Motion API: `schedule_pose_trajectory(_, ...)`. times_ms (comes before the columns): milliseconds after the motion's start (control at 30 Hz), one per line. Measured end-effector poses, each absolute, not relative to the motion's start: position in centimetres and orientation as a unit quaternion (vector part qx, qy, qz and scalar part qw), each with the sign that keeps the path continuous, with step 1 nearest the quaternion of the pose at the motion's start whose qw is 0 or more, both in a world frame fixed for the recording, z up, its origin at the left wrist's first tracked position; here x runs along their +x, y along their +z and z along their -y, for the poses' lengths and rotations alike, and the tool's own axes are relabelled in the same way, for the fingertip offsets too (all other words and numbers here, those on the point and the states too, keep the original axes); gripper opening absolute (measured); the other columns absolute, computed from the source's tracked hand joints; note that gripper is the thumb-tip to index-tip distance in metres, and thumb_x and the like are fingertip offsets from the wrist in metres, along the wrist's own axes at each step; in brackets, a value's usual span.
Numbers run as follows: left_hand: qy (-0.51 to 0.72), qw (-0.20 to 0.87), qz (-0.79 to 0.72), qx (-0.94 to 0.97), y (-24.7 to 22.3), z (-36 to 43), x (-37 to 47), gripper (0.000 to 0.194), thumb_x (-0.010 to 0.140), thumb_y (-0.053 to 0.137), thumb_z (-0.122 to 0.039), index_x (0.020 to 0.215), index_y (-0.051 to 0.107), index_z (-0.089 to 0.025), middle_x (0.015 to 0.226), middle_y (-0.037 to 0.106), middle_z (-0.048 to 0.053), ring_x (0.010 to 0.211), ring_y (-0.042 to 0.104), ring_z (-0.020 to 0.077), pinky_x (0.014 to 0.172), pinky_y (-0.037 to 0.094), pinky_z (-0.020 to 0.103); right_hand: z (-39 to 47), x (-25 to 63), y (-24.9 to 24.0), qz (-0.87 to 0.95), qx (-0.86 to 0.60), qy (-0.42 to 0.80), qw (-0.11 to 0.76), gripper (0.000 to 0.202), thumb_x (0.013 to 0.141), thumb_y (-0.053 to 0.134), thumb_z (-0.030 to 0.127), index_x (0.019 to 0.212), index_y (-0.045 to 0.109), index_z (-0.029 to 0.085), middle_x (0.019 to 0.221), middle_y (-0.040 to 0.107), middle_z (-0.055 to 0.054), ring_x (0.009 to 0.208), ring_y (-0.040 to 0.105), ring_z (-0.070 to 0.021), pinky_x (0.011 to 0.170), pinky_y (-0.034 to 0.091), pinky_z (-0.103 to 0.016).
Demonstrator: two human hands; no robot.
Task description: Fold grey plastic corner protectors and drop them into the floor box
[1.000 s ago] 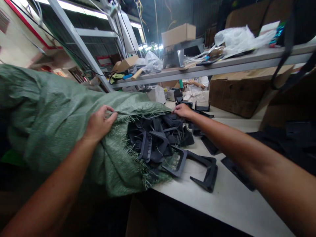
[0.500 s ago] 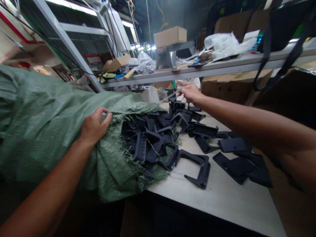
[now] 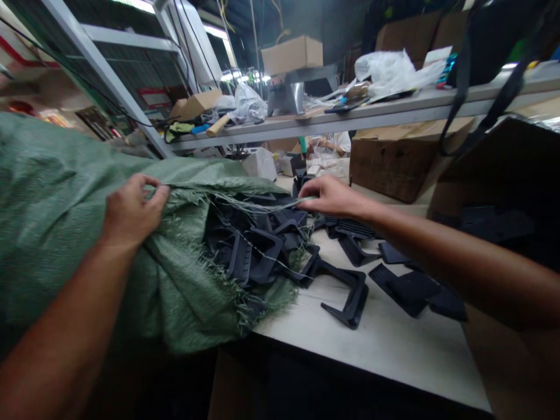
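Observation:
A large green woven sack (image 3: 87,175) lies on its side at the left, its frayed mouth facing right. My left hand (image 3: 135,210) pinches the upper edge of the sack between thumb and fingers. My right hand (image 3: 326,195) is closed on loose green strands (image 3: 262,205), which stretch across the sack's mouth. Black plastic brackets (image 3: 262,251) fill the opening, and one bracket (image 3: 350,291) rests just outside it on the pale tabletop (image 3: 341,350). Flat black plastic pieces (image 3: 411,289) lie farther right, below my right forearm.
Above the table runs a shelf (image 3: 350,119) with a cardboard box (image 3: 293,53), plastic bags and tools. A brown carton (image 3: 389,157) stands behind my right arm. An open carton with dark pieces is at the right. Another person's hand (image 3: 326,143) shows beneath the shelf.
My right hand has come down and nearer, pulling the strands across the sack's mouth. My left hand has shifted left along the sack's edge. The view has moved slightly.

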State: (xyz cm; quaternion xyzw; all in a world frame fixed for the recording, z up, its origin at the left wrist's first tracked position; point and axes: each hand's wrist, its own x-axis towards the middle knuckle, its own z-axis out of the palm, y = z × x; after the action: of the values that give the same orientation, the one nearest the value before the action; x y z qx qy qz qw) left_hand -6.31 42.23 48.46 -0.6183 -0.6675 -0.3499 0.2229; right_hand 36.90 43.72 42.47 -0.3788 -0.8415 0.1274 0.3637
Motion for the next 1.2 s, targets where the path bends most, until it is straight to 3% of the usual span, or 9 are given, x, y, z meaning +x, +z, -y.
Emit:
schedule_pose_trajectory(133, -0.377, 0.202, 0.670, -0.607, 49.0, -41.7, -7.7, 0.042, 0.091, 0.064, -0.050, 0.120, 0.069, -0.020, 0.068, 0.049, -0.005, 0.062, 0.049, 0.0142, 0.062, 0.036, 0.024, -37.6, 35.6, 37.0, 0.814, -0.328, 0.289, 0.382, 0.031, 0.096, 0.066, 0.043, 0.098, 0.078, 0.014, 0.080, 0.071, -0.001, 0.070, 0.060, -0.0147, 0.065, 0.042, -0.027)
schedule_pose_trajectory(233, -0.348, 0.219, 0.680, -0.607, 49.4, -41.8, -7.1, 0.039, 0.092, 0.062, -0.046, 0.118, 0.069, -0.019, 0.071, 0.051, -0.004, 0.067, 0.051, 0.0155, 0.067, 0.039, 0.026, -31.6, 32.3, 32.2, 0.875, -0.282, 0.257, 0.299, 0.029, 0.100, 0.062, 0.034, 0.121, 0.076, 0.020, 0.096, 0.076, -0.004, 0.081, 0.067, -0.0173, 0.076, 0.048, -0.030)
schedule_pose_trajectory(300, -0.319, 0.227, 0.689, -0.610, 49.5, -41.9, -6.4, 0.038, 0.091, 0.061, -0.045, 0.118, 0.069, -0.019, 0.074, 0.054, -0.003, 0.071, 0.053, 0.0169, 0.071, 0.040, 0.027, -28.5, 29.0, 28.4, 0.915, -0.247, 0.215, 0.235, 0.046, 0.098, 0.064, 0.035, 0.142, 0.066, 0.022, 0.111, 0.076, -0.008, 0.094, 0.070, -0.0224, 0.085, 0.052, -0.034)
schedule_pose_trajectory(433, -0.249, 0.247, 0.698, -0.624, 49.3, -41.5, -5.6, 0.037, 0.093, 0.059, -0.047, 0.119, 0.068, -0.021, 0.072, 0.051, -0.002, 0.071, 0.051, 0.0198, 0.068, 0.035, 0.029, -26.4, 22.8, 22.8, 0.957, -0.209, 0.105, 0.174, 0.073, 0.094, 0.068, 0.034, 0.159, 0.045, 0.008, 0.136, 0.068, -0.022, 0.121, 0.064, -0.0356, 0.113, 0.046, -0.058)
schedule_pose_trajectory(533, -0.218, 0.267, 0.691, -0.635, 49.0, -40.5, -5.8, 0.037, 0.098, 0.054, -0.046, 0.121, 0.067, -0.021, 0.070, 0.048, -0.002, 0.070, 0.050, 0.0202, 0.066, 0.031, 0.029, -27.2, 21.6, 23.4, 0.944, -0.277, 0.037, 0.177, 0.075, 0.092, 0.073, 0.035, 0.154, 0.049, 0.000, 0.152, 0.054, -0.033, 0.139, 0.052, -0.0463, 0.118, 0.036, -0.072)
schedule_pose_trajectory(700, -0.188, 0.273, 0.690, -0.644, 48.0, -38.9, -6.4, 0.040, 0.101, 0.052, -0.048, 0.125, 0.066, -0.020, 0.074, 0.053, -0.001, 0.070, 0.051, 0.0202, 0.067, 0.031, 0.030, -30.9, 26.3, 28.6, 0.893, -0.327, 0.048, 0.305, 0.043, 0.102, 0.062, 0.038, 0.138, 0.067, 0.015, 0.137, 0.068, -0.019, 0.129, 0.060, -0.0348, 0.118, 0.043, -0.056)
schedule_pose_trajectory(833, -0.154, 0.308, 0.690, -0.636, 46.8, -38.7, -6.3, 0.046, 0.105, 0.044, -0.049, 0.131, 0.065, -0.017, 0.089, 0.067, 0.005, 0.074, 0.053, 0.0214, 0.069, 0.031, 0.031, -34.5, 28.3, 27.6, 0.881, -0.396, 0.071, 0.249, 0.067, 0.093, 0.076, 0.044, 0.147, 0.062, 0.009, 0.148, 0.061, -0.024, 0.137, 0.056, -0.0408, 0.118, 0.044, -0.057)
schedule_pose_trajectory(933, -0.113, 0.309, 0.679, -0.656, 46.3, -38.6, -6.0, 0.048, 0.107, 0.041, -0.048, 0.136, 0.064, -0.018, 0.099, 0.073, 0.009, 0.077, 0.055, 0.0227, 0.070, 0.029, 0.032, -34.4, 26.9, 24.6, 0.887, -0.377, 0.132, 0.233, 0.077, 0.091, 0.078, 0.047, 0.153, 0.056, 0.007, 0.151, 0.060, -0.023, 0.141, 0.055, -0.0396, 0.121, 0.042, -0.054)
schedule_pose_trajectory(1200, -0.098, 0.303, 0.659, -0.681, 46.6, -38.2, -5.8, 0.043, 0.106, 0.047, -0.043, 0.138, 0.064, -0.021, 0.109, 0.076, 0.009, 0.086, 0.061, 0.0237, 0.074, 0.035, 0.032, -28.3, 20.0, 21.5, 0.861, -0.280, 0.318, 0.282, 0.070, 0.094, 0.072, 0.046, 0.155, 0.052, 0.017, 0.133, 0.070, -0.014, 0.123, 0.066, -0.0295, 0.108, 0.052, -0.042)
